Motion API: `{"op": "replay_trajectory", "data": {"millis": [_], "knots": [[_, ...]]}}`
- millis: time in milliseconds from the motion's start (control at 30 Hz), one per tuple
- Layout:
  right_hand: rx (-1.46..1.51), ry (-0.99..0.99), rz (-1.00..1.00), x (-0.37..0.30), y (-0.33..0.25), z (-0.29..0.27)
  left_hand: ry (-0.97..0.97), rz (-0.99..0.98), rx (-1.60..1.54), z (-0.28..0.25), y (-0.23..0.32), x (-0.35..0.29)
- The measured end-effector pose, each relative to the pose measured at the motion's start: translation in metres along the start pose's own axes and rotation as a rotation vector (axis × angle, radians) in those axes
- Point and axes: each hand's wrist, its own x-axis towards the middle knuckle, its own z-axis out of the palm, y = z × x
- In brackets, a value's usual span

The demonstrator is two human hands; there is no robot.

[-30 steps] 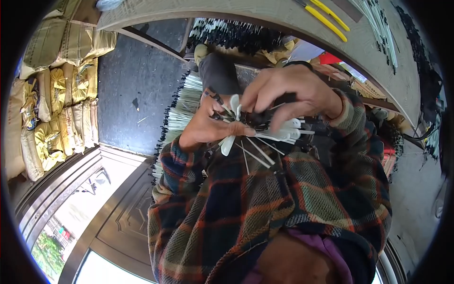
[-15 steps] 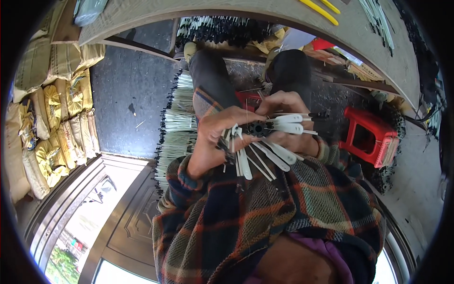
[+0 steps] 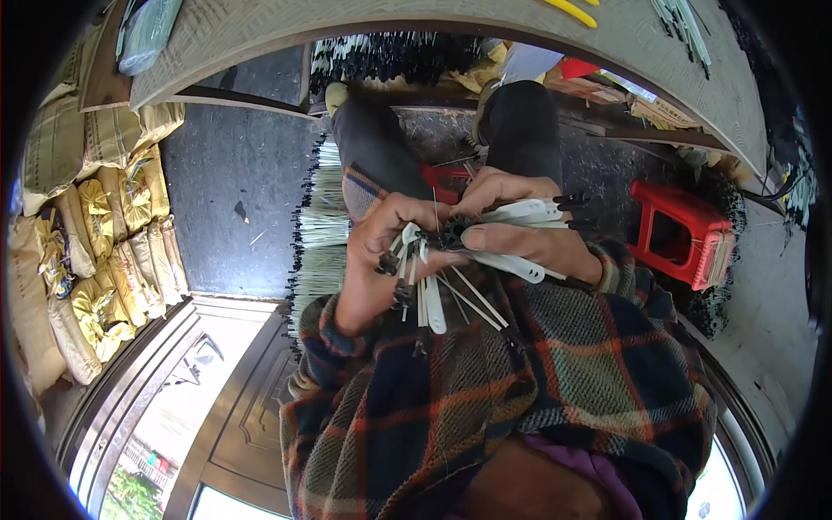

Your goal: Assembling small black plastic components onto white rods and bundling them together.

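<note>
Between my hands is a small black round hub [image 3: 453, 230] with notches round its rim. White flat strips [image 3: 433, 305] and thin pale rods with black ends fan out from it, like the ribs of an umbrella frame. My left hand [image 3: 373, 243] is closed round the hub's left side, its fingers partly hidden by the strips. From the right, my right hand [image 3: 524, 243] grips the hub and strips, its thumb tip against the hub's edge. More white strips [image 3: 523, 211] stick out between its fingers. A thin wire stands up near the hub.
Bundles of pale rods with black tips [image 3: 322, 247] lie stacked left of my legs. A red plastic stool [image 3: 680, 234] stands at the right. Ahead is a table [image 3: 347, 13] bearing yellow tool handles [image 3: 570, 10]. Tan and yellow sacks [image 3: 117, 251] line the left side.
My right thumb has come up onto the hub's edge, and my right hand now covers part of the strips. The hub has shifted slightly left in view.
</note>
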Motion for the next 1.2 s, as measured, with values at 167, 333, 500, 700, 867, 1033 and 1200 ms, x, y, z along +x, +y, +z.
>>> {"op": "replay_trajectory", "data": {"millis": [167,333,500,700,867,1033,1200], "knots": [[-0.007,-0.004,0.054,0.002,-0.003,0.0,-0.203,0.054,-0.034,-0.021,-0.003,0.011],[-0.084,-0.016,-0.002,0.002,-0.003,0.001,-0.062,-0.175,-0.186,-0.014,0.003,0.003],[-0.052,-0.001,-0.024,0.003,0.0,0.007,-0.054,-0.012,-0.101,-0.015,-0.008,0.0],[-0.094,0.038,-0.058,0.003,0.005,0.008,0.021,0.043,-0.028,-0.008,-0.01,0.0],[-0.091,0.086,-0.037,0.004,0.0,0.013,0.104,0.012,-0.131,-0.003,-0.011,-0.005],[-0.238,-0.065,-0.267,0.007,0.011,0.004,0.183,0.045,-0.022,-0.001,-0.016,-0.014],[-0.253,0.121,-0.346,-0.001,0.033,0.009,0.095,0.029,0.146,-0.009,-0.01,-0.012]]}}
